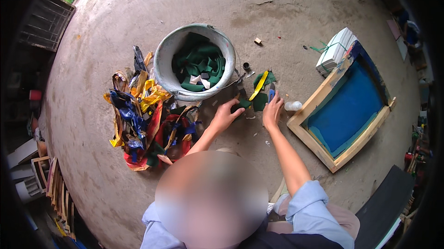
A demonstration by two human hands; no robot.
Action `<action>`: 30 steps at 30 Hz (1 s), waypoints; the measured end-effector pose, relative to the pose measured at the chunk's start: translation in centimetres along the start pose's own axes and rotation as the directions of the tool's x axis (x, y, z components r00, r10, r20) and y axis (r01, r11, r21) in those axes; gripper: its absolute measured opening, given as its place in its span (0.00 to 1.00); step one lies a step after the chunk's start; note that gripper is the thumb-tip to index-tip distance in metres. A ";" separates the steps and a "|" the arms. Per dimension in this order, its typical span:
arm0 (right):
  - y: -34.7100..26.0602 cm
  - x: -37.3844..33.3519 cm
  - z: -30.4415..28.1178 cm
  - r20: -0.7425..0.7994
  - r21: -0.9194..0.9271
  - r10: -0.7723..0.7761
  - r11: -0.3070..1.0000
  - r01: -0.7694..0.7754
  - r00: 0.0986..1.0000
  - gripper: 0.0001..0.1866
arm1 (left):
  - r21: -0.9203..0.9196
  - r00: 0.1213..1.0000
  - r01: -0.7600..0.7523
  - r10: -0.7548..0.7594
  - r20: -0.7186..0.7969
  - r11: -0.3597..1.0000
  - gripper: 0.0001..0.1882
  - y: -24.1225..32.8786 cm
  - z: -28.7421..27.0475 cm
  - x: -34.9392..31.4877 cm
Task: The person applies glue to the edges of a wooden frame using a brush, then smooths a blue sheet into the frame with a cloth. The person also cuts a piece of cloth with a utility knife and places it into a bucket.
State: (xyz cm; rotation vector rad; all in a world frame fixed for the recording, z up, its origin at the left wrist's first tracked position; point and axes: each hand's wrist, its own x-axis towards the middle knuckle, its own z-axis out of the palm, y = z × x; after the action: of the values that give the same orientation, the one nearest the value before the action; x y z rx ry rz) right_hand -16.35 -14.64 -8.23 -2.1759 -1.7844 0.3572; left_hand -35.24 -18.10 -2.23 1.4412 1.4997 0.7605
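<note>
My left hand is closed on a dark green scrap of cloth, low over the concrete floor. My right hand grips a small blue tool with a dark grey end; it looks like a utility knife, but its blade cannot be made out. Between the hands lies another dark green scrap. Just beyond it, a long yellow tool rests partly over a further green piece. A grey-white bucket full of green cloth scraps stands beyond my left hand.
A heap of yellow, red and blue scraps lies at left. At right, a wooden frame with a blue screen leans near a tied white stack. A clear bottle and a small black cup are close by.
</note>
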 end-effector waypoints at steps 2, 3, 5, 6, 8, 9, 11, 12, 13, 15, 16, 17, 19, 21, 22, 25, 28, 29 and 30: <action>-0.6 0.1 -0.6 0.057 0.052 0.096 0.994 -0.099 0.994 0.30 | 0.041 0.997 -0.053 0.055 -0.050 0.998 0.19 0.7 -0.3 -0.2; -0.9 0.1 -1.2 0.098 0.082 0.126 0.988 -0.134 0.987 0.29 | 0.058 0.992 -0.092 0.096 -0.082 0.994 0.19 0.8 -0.5 -0.4; -0.3 0.5 -2.4 0.117 0.103 0.132 0.984 -0.144 0.984 0.28 | 0.085 0.969 -0.199 0.209 -0.134 0.976 0.20 1.6 0.0 -0.1; 0.9 1.0 -2.6 0.085 0.095 0.106 0.989 -0.114 0.991 0.29 | 0.069 0.952 -0.248 0.256 -0.165 0.966 0.20 3.1 0.5 0.2; -1.4 1.3 -5.9 0.193 0.277 0.126 0.944 -0.177 0.973 0.25 | 0.087 0.946 -0.318 0.322 -0.038 0.944 0.19 5.9 -1.5 0.2; -3.0 1.7 -8.8 0.147 0.376 0.083 0.917 -0.133 0.986 0.24 | 0.098 0.934 -0.357 0.356 0.025 0.929 0.19 7.9 -2.7 0.1; -4.8 3.1 -15.2 0.017 0.542 0.013 0.840 -0.021 1.000 0.21 | 0.167 0.902 -0.432 0.423 0.089 0.886 0.19 13.5 -4.2 0.5; -4.2 4.7 -18.0 -0.009 0.654 -0.059 0.755 0.050 0.998 0.16 | 0.123 0.889 -0.457 0.447 0.100 0.881 0.19 16.6 -4.1 0.5; -3.4 5.7 -21.2 0.014 0.660 -0.088 0.749 0.057 0.996 0.15 | 0.079 0.874 -0.481 0.472 0.111 0.873 0.19 19.9 -4.1 0.2; -7.3 3.8 -29.1 0.100 0.726 -0.204 0.685 0.069 0.974 0.14 | 0.108 0.831 -0.556 0.552 0.062 0.824 0.18 23.3 -6.4 -0.9; -6.5 3.9 -31.2 0.049 0.759 -0.247 0.639 0.124 0.968 0.13 | 0.089 0.794 -0.608 0.606 0.050 0.789 0.18 25.5 -6.1 -1.2; -5.9 3.6 -32.7 0.057 0.813 -0.287 0.569 0.122 0.956 0.12 | 0.093 0.795 -0.607 0.602 0.075 0.790 0.18 27.0 -5.9 -1.6; -4.7 2.1 -35.1 0.067 0.898 -0.382 0.426 0.112 0.922 0.12 | 0.100 0.798 -0.601 0.591 0.116 0.793 0.17 29.4 -5.6 -3.0; -4.2 -0.1 -36.9 0.144 0.933 -0.437 0.358 0.026 0.888 0.15 | 0.134 0.763 -0.646 0.635 0.117 0.751 0.18 30.7 -5.3 -4.4; -4.4 -1.3 -37.4 0.151 0.943 -0.473 0.332 0.016 0.868 0.16 | 0.128 0.733 -0.680 0.673 0.100 0.722 0.18 31.0 -5.3 -5.0; -4.9 -3.9 -37.8 0.106 0.977 -0.537 0.213 0.014 0.837 0.18 | 0.125 0.710 -0.704 0.699 0.090 0.699 0.17 30.6 -5.7 -5.9; -3.8 -4.6 -36.7 0.015 0.929 -0.451 0.336 0.154 0.892 0.16 | 0.105 0.750 -0.659 0.643 0.153 0.745 0.17 30.5 -4.9 -7.0; -3.9 -4.6 -36.7 -0.001 0.918 -0.417 0.360 0.166 0.909 0.16 | 0.108 0.768 -0.636 0.615 0.179 0.764 0.17 30.6 -5.1 -7.2; -4.0 -4.5 -36.8 -0.017 0.906 -0.383 0.384 0.176 0.924 0.15 | 0.124 0.687 -0.726 0.708 0.162 0.676 0.18 30.3 -4.9 -7.0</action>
State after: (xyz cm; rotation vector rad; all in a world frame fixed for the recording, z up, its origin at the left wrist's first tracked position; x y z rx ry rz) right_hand -6.92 -21.11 27.30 -1.0427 -1.4379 1.1676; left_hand -27.15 -20.21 28.10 2.2277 0.8915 1.0063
